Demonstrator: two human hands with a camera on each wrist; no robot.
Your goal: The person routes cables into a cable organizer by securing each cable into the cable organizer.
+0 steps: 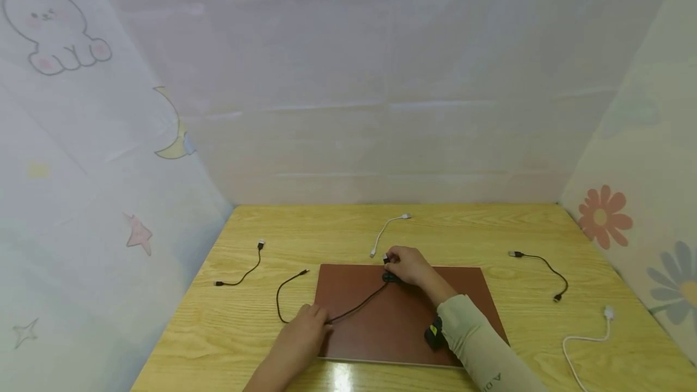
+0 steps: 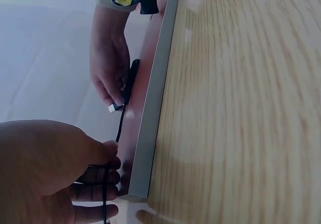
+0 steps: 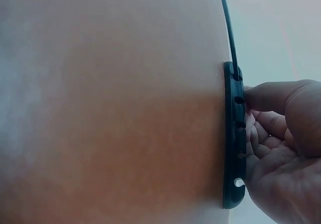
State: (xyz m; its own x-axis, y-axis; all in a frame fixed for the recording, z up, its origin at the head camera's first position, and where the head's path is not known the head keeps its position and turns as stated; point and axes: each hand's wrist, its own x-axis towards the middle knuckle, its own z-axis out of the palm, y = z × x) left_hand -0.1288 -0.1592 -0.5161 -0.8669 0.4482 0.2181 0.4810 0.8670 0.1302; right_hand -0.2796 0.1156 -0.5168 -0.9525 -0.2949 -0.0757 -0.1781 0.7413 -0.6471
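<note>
My left hand (image 1: 304, 333) pinches a thin black USB cable (image 1: 359, 307) at the left edge of a brown board (image 1: 376, 340). From there the cable runs rightward across the board to a black slotted cable holder (image 3: 234, 148), and its other end curls onto the table at left. In the right wrist view the cable sits in the holder's end slot. My right hand (image 1: 409, 265) is at the holder near the board's back edge, fingertips pinching the cable close to its USB plug (image 2: 112, 108). The holder rests on the board.
A short white cable (image 1: 383, 231) lies behind the board. Black cables lie at left (image 1: 251, 270) and right (image 1: 550, 267), with another white cable (image 1: 585, 339) at front right. A black wrist camera (image 1: 434, 334) hangs at the right sleeve. Printed sheets wall in the wooden table (image 1: 218, 331).
</note>
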